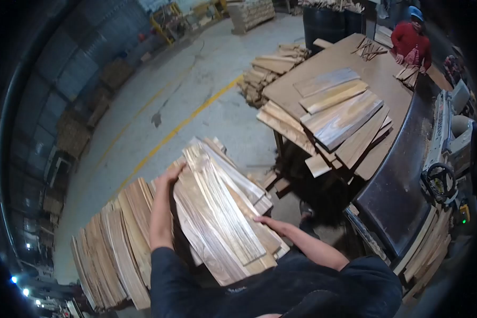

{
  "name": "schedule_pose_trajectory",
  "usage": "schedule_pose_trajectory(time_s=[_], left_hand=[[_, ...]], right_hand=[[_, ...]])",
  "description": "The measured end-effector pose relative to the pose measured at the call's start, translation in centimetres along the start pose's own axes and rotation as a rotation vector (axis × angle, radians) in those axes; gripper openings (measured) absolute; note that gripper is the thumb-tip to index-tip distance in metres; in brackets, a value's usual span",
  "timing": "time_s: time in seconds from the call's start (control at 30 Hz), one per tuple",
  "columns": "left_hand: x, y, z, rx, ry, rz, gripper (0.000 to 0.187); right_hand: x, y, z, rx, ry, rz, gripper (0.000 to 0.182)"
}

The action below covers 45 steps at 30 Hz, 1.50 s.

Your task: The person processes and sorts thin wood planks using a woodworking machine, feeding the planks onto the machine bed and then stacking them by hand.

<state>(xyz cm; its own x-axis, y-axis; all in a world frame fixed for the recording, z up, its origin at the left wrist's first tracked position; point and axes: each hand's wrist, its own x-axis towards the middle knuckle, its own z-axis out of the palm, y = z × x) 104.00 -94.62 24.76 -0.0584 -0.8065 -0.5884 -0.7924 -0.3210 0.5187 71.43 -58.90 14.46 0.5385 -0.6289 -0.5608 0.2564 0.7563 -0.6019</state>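
Worktable (355,58), upper right of frame: loose boards (342,119) are laid flat and overlapped across its top, some overhanging its edge. Stack of planks (114,254), lower left: fanned on the floor. Armful of planks (222,212), centre: carried tilted, braced from both sides. Left hand (172,174): fingers curled over the bundle's far edge. Right hand (265,221): laid flat, fingers extended, on the near side.
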Motion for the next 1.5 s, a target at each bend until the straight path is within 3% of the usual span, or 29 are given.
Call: schedule_pose_trajectory(time_s=[0.03,0.13,0.23,0.3,0.43,0.47,0.6,0.67,0.8,0.87,0.93,1.13,1.23,1.3,1.4,1.5], left_hand=[[2.9,-1.0,0.7,0.063,0.078,0.192,0.086],[3.4,0.1,1.3,0.151,0.095,0.357,0.087],[4.0,0.9,1.5,0.088,0.038,0.213,0.084],[4.4,2.9,1.6,0.227,0.088,0.029,0.087],[4.6,4.2,2.5,0.353,0.049,0.126,0.095],[4.4,3.9,2.6,0.286,0.005,0.159,0.099],[6.2,2.4,1.7,0.235,0.03,0.167,0.107],[7.0,2.6,2.5,0.195,0.002,0.186,0.109],[-0.7,4.8,3.7,0.132,-0.062,0.106,0.109],[-3.2,6.1,2.9,0.148,-0.037,0.047,0.109],[1.6,4.0,3.5,0.119,0.019,0.046,0.104],[-1.0,4.8,4.3,0.129,0.146,0.023,0.098],[-0.7,4.2,4.1,0.074,0.095,-0.01,0.094],[-1.2,5.0,3.4,-0.017,-0.017,-0.067,0.101],[-3.1,7.2,3.4,0.038,0.048,-0.05,0.1],[-1.5,8.3,3.2,0.117,0.125,0.034,0.098]], right_hand=[[-0.5,-1.3,-0.1,0.014,0.0,-0.025,0.084],[-0.7,-1.5,-0.1,0.04,-0.019,-0.057,0.086],[-1.1,-0.9,0.6,0.066,-0.051,-0.047,0.087],[-1.0,-0.5,0.7,0.105,-0.028,-0.068,0.085],[0.7,0.7,-0.4,-0.003,0.124,-0.095,0.085],[4.4,3.3,-2.9,-0.026,0.182,-0.108,0.084],[-0.3,0.1,0.5,0.103,-0.033,-0.132,0.078],[-1.1,0.0,0.8,0.096,0.005,-0.153,0.078],[-2.2,0.1,0.9,0.053,0.031,-0.108,0.078],[-1.6,0.1,0.7,0.198,-0.008,-0.117,0.078],[-1.9,-0.1,1.0,0.235,-0.025,-0.097,0.081],[-1.8,0.2,0.3,0.216,0.036,-0.094,0.085],[-2.0,-0.4,-0.4,0.234,-0.026,-0.021,0.085],[-1.6,-0.5,-1.4,0.226,-0.047,-0.05,0.083],[-2.4,-1.4,-1.9,0.264,-0.085,-0.088,0.082],[-2.9,-2.4,-3.7,0.313,-0.152,0.034,0.079]])
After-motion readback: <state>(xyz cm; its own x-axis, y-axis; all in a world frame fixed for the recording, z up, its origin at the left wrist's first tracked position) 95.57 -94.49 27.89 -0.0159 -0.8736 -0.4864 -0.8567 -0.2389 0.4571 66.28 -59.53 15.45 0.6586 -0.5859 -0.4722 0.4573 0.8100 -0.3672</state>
